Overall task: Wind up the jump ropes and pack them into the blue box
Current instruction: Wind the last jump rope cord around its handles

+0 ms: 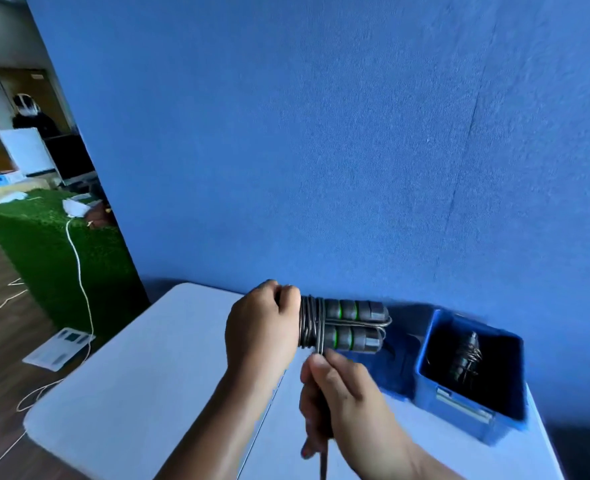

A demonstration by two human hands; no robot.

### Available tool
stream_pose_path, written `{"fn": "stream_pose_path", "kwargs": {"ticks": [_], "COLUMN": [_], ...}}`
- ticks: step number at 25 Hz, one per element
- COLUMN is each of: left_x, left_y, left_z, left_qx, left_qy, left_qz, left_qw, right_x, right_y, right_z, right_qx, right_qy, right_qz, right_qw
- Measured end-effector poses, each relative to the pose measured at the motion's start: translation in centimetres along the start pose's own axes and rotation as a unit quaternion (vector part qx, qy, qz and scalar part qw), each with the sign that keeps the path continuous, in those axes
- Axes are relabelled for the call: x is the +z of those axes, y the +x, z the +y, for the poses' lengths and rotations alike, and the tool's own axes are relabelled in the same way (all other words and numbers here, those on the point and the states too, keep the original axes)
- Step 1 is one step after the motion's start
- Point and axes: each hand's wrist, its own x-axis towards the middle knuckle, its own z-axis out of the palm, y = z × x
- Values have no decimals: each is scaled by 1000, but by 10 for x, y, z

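My left hand [262, 327] grips the left ends of two grey jump rope handles [352, 323] with green rings, held side by side above the white table [131, 382]. Several turns of dark rope [312, 323] are wound round the handles just beside my fist. My right hand [335, 393] holds the loose rope below the handles, pulled taut; its tail runs down out of view. The blue box [466, 407] stands open at the right, with another wound jump rope [466, 356] lying inside.
A blue partition wall [321, 150] rises right behind the table. To the left lie a green turf mat [44, 244], a white cable [79, 265] and a white scale [60, 348] on the wooden floor. A person stands far back left.
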Motion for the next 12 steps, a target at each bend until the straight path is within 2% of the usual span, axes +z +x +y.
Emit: {"fn": "stream_pose_path", "kwargs": {"ticks": [3,5,7,8,10,12], "left_x": [6,5,1,-3,-8,-12], "left_y": [-5,-4,-3,-4,-8,-12], "left_z": [-5,-6,-5,-3,4,11], "left_qx": [-40,-72,-72,-55,-7,40], "left_qy": [-47,-101,-146,-152,-135,-93], "left_qz": [-18,-34,-63,-84,-126,-163], "left_qw": [998,992,985,983,983,981], "right_x": [-12,-28,-50,-65,-98,-118], "right_y": [6,12,18,24,45,65], "right_z": [26,42,45,41,26,-9], "right_qx": [2,13,15,22,64,84], "right_qy": [45,28,15,-10,-135,-245], "right_qz": [-52,-114,-146,-148,-117,-164], "right_qw": [998,993,989,989,982,952]}}
